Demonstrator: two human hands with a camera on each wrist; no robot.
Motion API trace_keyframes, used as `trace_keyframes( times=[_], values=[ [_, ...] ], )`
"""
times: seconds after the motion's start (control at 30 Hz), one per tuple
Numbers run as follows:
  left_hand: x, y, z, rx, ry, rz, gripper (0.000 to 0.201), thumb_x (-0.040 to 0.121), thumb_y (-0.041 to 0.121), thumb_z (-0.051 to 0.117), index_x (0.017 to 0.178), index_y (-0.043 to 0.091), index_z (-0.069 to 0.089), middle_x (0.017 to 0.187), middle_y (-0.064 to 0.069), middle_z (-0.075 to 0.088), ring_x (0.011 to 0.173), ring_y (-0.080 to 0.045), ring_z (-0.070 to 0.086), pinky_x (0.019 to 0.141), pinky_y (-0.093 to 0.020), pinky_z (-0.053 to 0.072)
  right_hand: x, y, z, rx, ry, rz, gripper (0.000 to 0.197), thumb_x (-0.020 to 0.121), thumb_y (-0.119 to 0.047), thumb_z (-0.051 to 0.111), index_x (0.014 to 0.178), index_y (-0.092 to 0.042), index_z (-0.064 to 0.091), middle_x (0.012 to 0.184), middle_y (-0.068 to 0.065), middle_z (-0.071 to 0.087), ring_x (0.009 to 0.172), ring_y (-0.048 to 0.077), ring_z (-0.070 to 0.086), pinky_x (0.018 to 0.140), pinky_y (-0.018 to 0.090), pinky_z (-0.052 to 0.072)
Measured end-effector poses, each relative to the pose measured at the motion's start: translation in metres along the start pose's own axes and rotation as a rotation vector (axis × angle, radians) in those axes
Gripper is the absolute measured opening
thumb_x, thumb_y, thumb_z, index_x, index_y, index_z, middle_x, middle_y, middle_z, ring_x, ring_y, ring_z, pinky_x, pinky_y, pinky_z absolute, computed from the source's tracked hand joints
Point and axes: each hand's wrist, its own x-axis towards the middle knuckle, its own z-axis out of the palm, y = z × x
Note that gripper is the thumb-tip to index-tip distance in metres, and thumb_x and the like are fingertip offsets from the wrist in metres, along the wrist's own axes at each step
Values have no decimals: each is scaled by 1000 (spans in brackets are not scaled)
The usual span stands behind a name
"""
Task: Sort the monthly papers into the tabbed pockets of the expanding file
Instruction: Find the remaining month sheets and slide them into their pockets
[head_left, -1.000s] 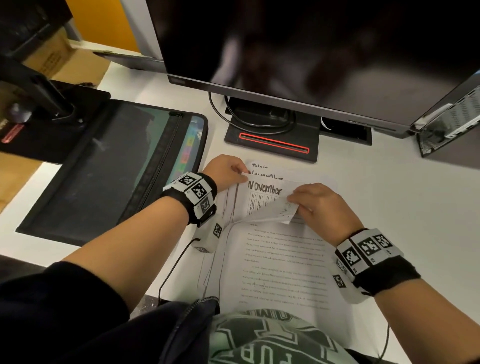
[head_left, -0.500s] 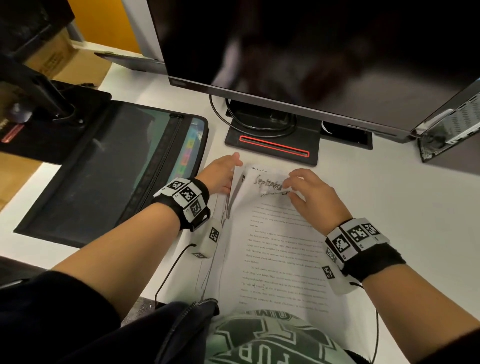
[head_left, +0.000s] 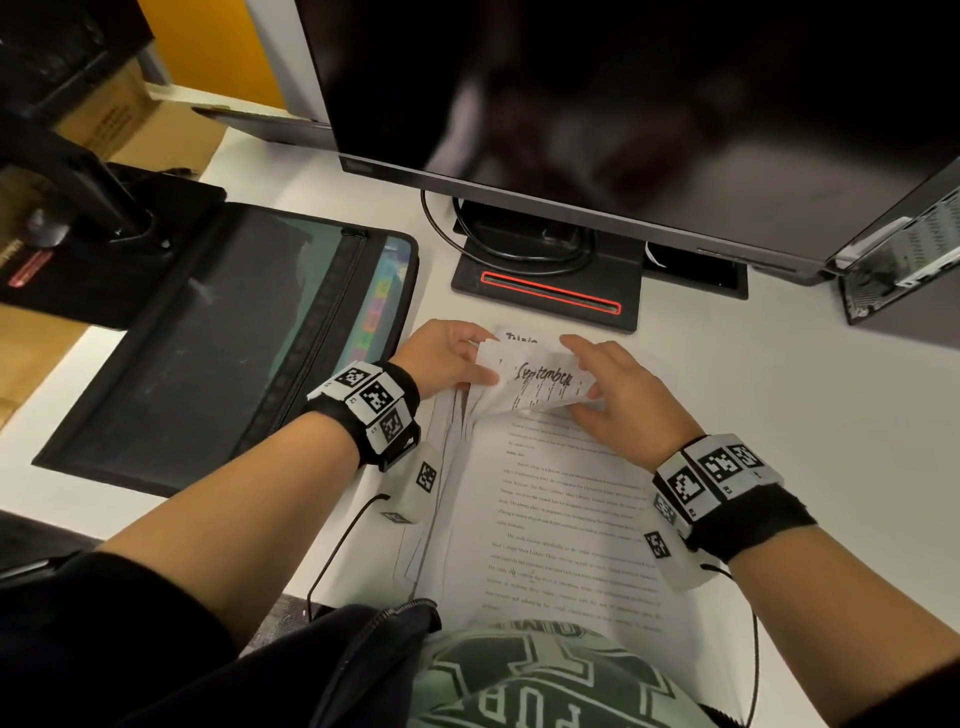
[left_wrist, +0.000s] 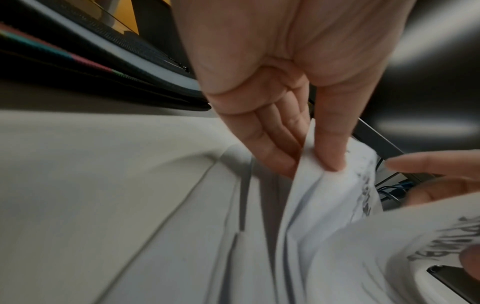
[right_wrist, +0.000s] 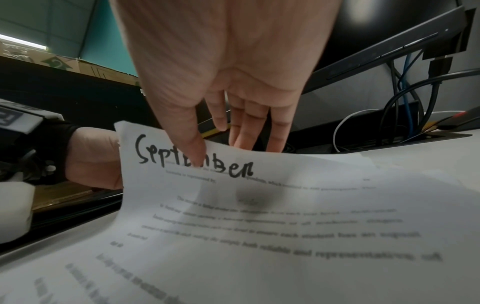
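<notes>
September sheet (head_left: 540, 382) lay atop paper stack (head_left: 561, 519) on table (head_left: 779, 415), top edge curled up, long axis running away from person. Left hand (head_left: 447, 358) pinched its left corner, thumb over fingers; right hand (head_left: 613, 389) pinched right edge. Expanding file (head_left: 223, 353) sat left of stack, tabs (head_left: 376, 306) facing it; left hand nearer.

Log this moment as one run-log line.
stage: leafing stack | left hand: pinches turned sheets | right hand: lifts September sheet | expanding file: on desk, left of papers
</notes>
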Motion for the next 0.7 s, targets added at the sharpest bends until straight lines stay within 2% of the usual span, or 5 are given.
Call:
trace_keyframes(
  times=[0.1, 0.2, 0.37, 0.53, 0.7],
  values=[
    [-2, 4, 1, -45, -33, 2, 30, 78, 0, 72, 106, 5, 68, 91, 2, 71, 79, -5, 69, 73, -17, 55, -1, 0, 0, -39, -10, -36, 57, 87, -19, 61, 139, -32, 39, 123, -4, 42, 90, 10, 48, 80, 21, 42],
    [-3, 5, 3, -38, -61, -24, 24, 81, 8, 71, 105, 4, 69, 101, -7, 72, 91, -18, 68, 84, -27, 56, -1, 2, 1, -11, 24, -56, 47, 86, -15, 62, 129, -27, 51, 119, -3, 43, 89, 13, 50, 79, 22, 44],
    [1, 2, 7, 1, -13, -90, 15, 96, 22, 51, 95, 11, 62, 99, -8, 69, 91, -24, 67, 82, -38, 55, 0, 10, 5, -23, 60, -154, 17, 73, -7, 76, 85, -16, 67, 112, 1, 48, 91, 27, 56, 81, 39, 50],
    [1, 2, 5, 2, -43, -76, 11, 87, 6, 63, 97, 9, 62, 105, -12, 68, 94, -24, 67, 80, -38, 56, 0, 9, 3, -76, 41, -194, 13, 72, -9, 77, 77, -17, 68, 147, 7, 37, 136, 30, 31, 110, 45, 29],
    [1, 4, 6, -1, -89, -57, 22, 74, -4, 74, 91, 6, 63, 104, -16, 68, 91, -26, 66, 77, -36, 56, 5, 4, 1, 3, -27, -193, 12, 76, -7, 72, 78, -16, 64, 141, 1, 45, 139, 23, 25, 114, 42, 22]
  ],
)
